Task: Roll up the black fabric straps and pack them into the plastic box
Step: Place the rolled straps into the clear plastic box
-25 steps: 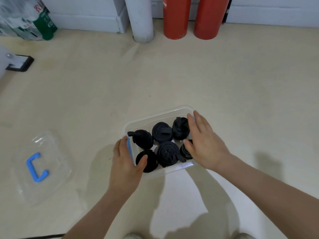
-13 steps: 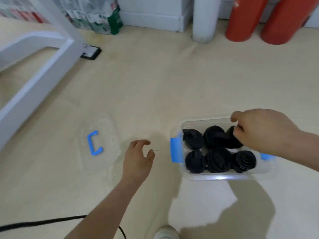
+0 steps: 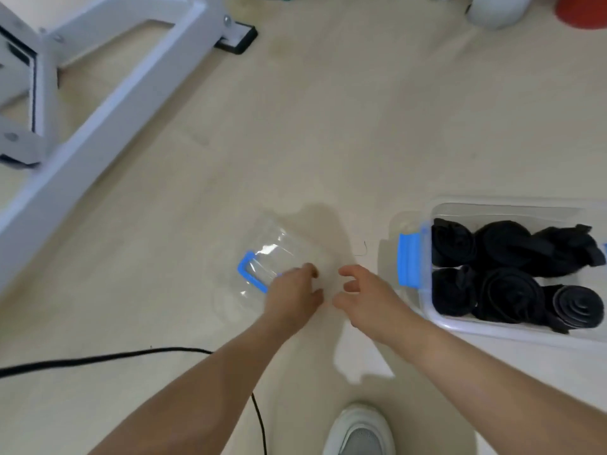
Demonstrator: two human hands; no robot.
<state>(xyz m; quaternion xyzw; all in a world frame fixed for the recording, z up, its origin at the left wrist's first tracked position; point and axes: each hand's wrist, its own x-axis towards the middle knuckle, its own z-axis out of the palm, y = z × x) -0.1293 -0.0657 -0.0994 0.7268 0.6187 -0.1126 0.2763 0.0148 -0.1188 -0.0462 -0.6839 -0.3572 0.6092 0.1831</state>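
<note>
The left hand (image 3: 292, 297) lies over the near edge of the clear lid (image 3: 272, 247) with its fingers curled. Whether it grips the lid cannot be told. The right hand (image 3: 364, 297) hovers just beside it, between the lid and the plastic box (image 3: 427, 310), fingers loosely bent and spread, holding nothing. The two hands are close together but do not touch.

The lid lies on the floor (image 3: 328, 126), left of the box and near it. Its blue handle (image 3: 246, 267) is on the side away from the box.

The box stands open on the floor. Six rolled black straps (image 3: 502, 239) fill it in two rows of three. A blue latch (image 3: 409, 259) sits on the box end that faces the lid.

A white shoe (image 3: 359, 431) shows on the near side of the box. A black cable (image 3: 98, 357) runs across the floor far left of the box. A white metal frame (image 3: 98, 103) stands well apart from the box, beyond the lid.
</note>
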